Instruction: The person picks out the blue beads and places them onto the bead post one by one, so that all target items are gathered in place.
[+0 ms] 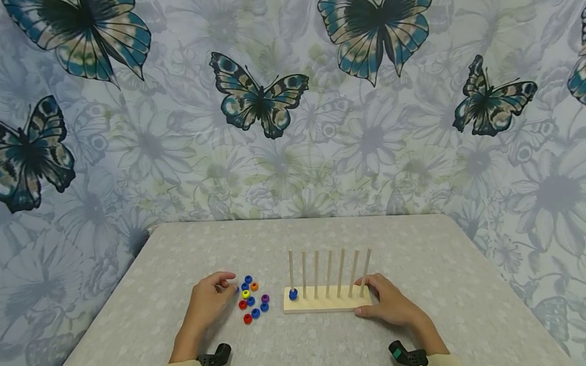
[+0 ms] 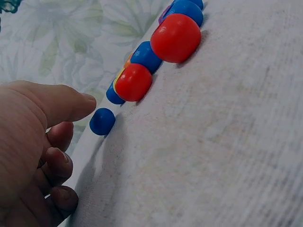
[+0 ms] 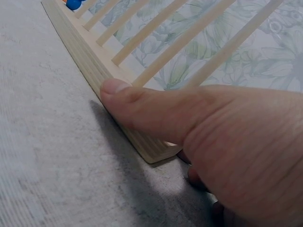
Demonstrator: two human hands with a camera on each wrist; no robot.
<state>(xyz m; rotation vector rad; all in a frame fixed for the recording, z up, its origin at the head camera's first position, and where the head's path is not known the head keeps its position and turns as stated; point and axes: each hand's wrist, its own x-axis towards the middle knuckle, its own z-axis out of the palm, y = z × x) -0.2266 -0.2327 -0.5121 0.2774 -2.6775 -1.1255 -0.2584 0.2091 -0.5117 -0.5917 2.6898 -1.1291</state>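
Note:
Beside a loose group of beads, my left hand [image 1: 210, 297] has its thumb and index finger apart. A blue bead [image 2: 102, 121] lies by the thumb tip in the left wrist view; whether they touch is hard to tell. My right hand [image 1: 390, 301] grips the right end of a wooden peg board [image 1: 323, 306], thumb [image 3: 137, 106] along its front edge and fingers behind. Several upright pegs stand on this board. One blue bead [image 1: 293, 294] sits at the foot of the leftmost peg.
Loose beads lie between the left hand and the board: several blue, red ones [image 1: 247, 319], a yellow one [image 1: 246, 294], an orange one [image 1: 254, 287] and a purple one [image 1: 265, 298]. A pale cloth covers the table [image 1: 374, 234]. Behind it is a butterfly-patterned wall [image 1: 292, 166].

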